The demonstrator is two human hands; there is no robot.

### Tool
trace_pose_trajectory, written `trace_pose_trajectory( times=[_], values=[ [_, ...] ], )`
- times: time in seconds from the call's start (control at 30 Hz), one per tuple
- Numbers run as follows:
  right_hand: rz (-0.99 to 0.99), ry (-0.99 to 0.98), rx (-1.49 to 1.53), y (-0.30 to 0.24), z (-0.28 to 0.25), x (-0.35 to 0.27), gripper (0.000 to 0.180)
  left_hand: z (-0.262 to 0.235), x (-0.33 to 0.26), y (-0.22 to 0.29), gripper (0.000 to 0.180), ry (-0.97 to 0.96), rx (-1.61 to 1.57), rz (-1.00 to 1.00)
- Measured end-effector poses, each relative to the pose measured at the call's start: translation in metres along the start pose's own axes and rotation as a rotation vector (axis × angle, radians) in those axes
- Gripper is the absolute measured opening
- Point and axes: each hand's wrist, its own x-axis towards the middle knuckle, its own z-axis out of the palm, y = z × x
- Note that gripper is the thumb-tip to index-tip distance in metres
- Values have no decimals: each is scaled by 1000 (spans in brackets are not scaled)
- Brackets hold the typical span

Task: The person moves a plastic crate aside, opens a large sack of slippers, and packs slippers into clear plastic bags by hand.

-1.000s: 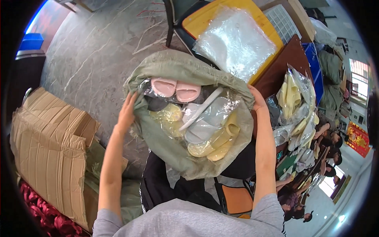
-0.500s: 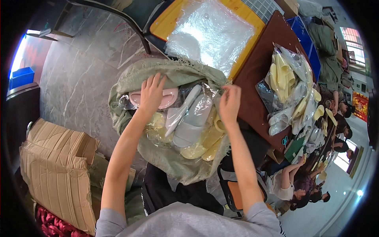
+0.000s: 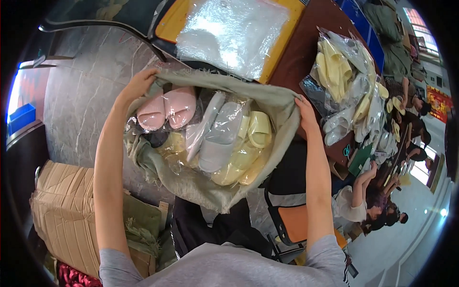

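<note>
A greenish woven sack (image 3: pixel 191 196) stands wide-mouthed in front of me. Inside it lie slippers in clear plastic bags: pink slippers (image 3: pixel 179 109) at the left, grey slippers (image 3: pixel 222 136) in the middle, and yellow slippers (image 3: pixel 258 129) at the right. My left hand (image 3: pixel 139 85) is closed on the sack's far left rim. At the right corner of the rim, my right hand (image 3: pixel 306 113) grips the cloth with its fingers curled over the edge. Between the two hands the rim is stretched fairly straight. The lower contents of the sack are hidden.
Clear plastic bags (image 3: pixel 229 33) lie on a yellow-topped surface ahead. A brown table (image 3: pixel 291 67) at the right bears bagged yellow slippers (image 3: pixel 333 71). Cardboard (image 3: pixel 67 205) stands at left, an orange-seated chair (image 3: pixel 292 222) at right. Several people sit farther right.
My left hand has moved from over the pink slippers to the sack's left rim. My right hand has shifted right, spreading the mouth wider. The pink slippers now show as a pair.
</note>
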Motion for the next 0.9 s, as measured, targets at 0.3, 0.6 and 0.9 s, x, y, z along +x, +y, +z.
trace_pose_trajectory(
  times=[0.3, 0.6, 0.9],
  values=[
    [-372, 454, -824, 65, -2, 6, 33, 23, 10, 14, 29, 730, 326, 295],
    [-540, 214, -1186, 35, 96, -193, 51, 195, -197, 58, 24, 267, 138, 536],
    [-385, 410, -724, 102, -14, -179, 50, 306, -292, 67, 43, -402, 471, 458]
  ],
)
